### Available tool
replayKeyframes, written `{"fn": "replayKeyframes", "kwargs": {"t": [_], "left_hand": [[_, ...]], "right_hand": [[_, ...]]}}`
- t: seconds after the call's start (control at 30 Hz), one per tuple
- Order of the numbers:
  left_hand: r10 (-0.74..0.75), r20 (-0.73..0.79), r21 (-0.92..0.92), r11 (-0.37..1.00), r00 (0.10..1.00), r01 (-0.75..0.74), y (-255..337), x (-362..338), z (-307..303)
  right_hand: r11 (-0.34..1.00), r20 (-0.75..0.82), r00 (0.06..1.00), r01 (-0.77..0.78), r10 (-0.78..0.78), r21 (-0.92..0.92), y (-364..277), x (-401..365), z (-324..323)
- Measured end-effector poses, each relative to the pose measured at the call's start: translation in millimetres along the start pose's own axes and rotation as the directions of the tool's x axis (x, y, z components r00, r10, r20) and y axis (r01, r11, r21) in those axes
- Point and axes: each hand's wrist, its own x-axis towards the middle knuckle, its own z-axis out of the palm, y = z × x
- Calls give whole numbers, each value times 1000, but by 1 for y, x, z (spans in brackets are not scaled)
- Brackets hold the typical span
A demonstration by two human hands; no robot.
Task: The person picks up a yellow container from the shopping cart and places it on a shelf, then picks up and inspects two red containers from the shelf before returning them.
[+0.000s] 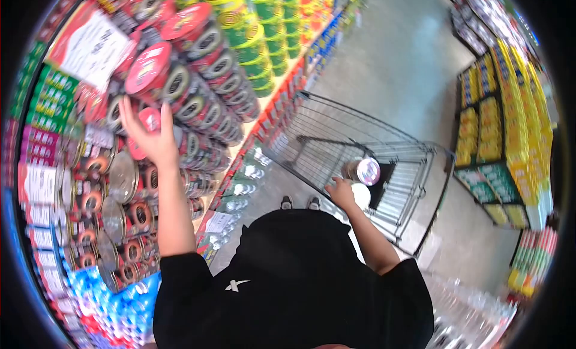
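Note:
My left hand (pixel 150 133) is raised at the shelf, its fingers spread, just in front of stacked dark tubs with red lids (pixel 149 67). A small red lid (pixel 150 119) shows between its thumb and fingers; whether the hand touches it I cannot tell. My right hand (pixel 341 192) is low, over the near side of a wire shopping cart (pixel 396 139), with its fingers loosely bent. Close by it in the cart are a round container with a shiny lid (pixel 368 171) and a white round item (pixel 360 196).
Clear-lidded jars (pixel 123 175) and blue packs (pixel 114 298) fill the lower left shelf. Green and yellow tubs (pixel 252 43) stand farther along. Across the grey aisle floor (pixel 396 55) is a display of yellow boxes (pixel 510 115). Clear plastic items (pixel 468 307) lie at the lower right.

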Motion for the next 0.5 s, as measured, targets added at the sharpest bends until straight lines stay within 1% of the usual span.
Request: {"fn": "replayKeyframes", "kwargs": {"t": [0.03, 0.07, 0.1, 0.13, 0.17, 0.2, 0.23, 0.27, 0.33, 0.37, 0.43, 0.47, 0.5], "left_hand": [[-13, 47, -70, 997, 999, 16, 21, -25, 5], [-18, 175, 50, 999, 984, 9, 23, -57, 3], [-43, 224, -129, 989, 974, 73, 25, -87, 12], [-106, 313, -144, 977, 944, 157, 30, -115, 18], [-193, 435, -36, 972, 879, 231, 25, -143, 22], [-330, 536, -110, 886, 777, 451, 2, -184, 28], [-602, 630, -184, 497, 490, 848, 6, -212, 34], [-731, 661, 11, 232, 167, 973, -7, -237, 32], [-765, 641, 147, 201, 61, 969, -8, -271, 32], [-780, 625, 213, 183, 10, 960, -8, -283, 31], [-780, 624, 270, 143, -59, 952, -5, -289, 27], [-779, 620, 297, 124, -93, 947, -5, -291, 27], [-782, 616, 324, 139, -97, 936, -3, -289, 26]], "right_hand": [[986, 21, 996, -82, 86, -142, -7, -18, -9], [977, 71, 990, -109, 123, -183, 4, -23, -2], [966, 123, 980, -124, 154, -225, 13, -27, 4], [972, 206, 961, -146, 183, -183, 19, -31, 4], [990, 246, 960, -112, 131, -87, 36, -34, 17], [991, 223, 971, -66, 91, -117, 40, -44, 20], [989, 202, 978, -16, 46, -148, 41, -49, 23], [990, 187, 982, -13, 39, -137, 41, -51, 24], [993, 159, 987, 0, 19, -116, 43, -52, 26], [998, 204, 978, -21, 34, -63, 45, -49, 25], [997, 296, 953, -71, 56, 40, 52, -38, 22], [996, 230, 970, -83, 75, 25, 56, -30, 20], [995, 165, 982, -96, 92, 12, 62, -20, 17]]}}
